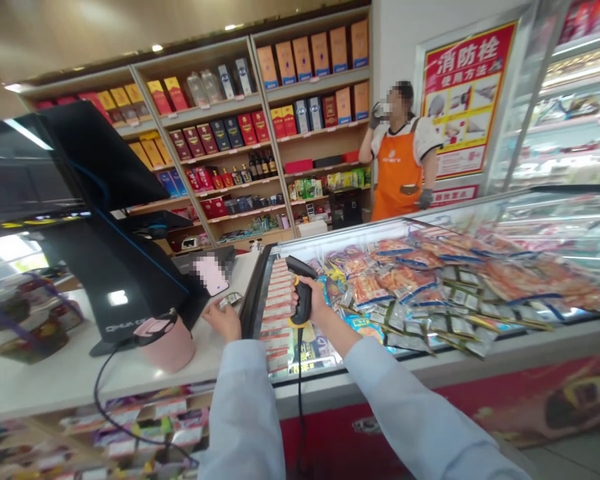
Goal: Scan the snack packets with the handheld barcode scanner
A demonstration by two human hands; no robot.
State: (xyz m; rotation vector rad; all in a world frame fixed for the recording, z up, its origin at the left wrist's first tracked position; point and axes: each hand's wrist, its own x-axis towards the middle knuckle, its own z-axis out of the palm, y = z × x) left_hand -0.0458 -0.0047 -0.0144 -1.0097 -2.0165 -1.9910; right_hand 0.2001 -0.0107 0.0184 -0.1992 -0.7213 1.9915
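Note:
My right hand [319, 300] is wrapped around the grip of a black barcode scanner [303, 303] with yellow trim. Its cable hangs down in front of the freezer. At the counter's right end, my left hand [225, 323] has its fingers on a small shiny packet [233, 299], partly covered by them. Just beyond that packet lies a phone [214, 275] in a pale pink case. A pink cup-like container [167, 345] stands left of my left hand, beside the dark stand of a checkout terminal [125, 287].
A glass-topped freezer [330, 380] holds many bagged foods [395, 283]. Behind it stands a person in an orange apron [399, 170], one gloved hand raised near the head. Shelves [275, 150] of boxes and bottles line the back wall. Wrapped baskets [35, 320] sit at the left.

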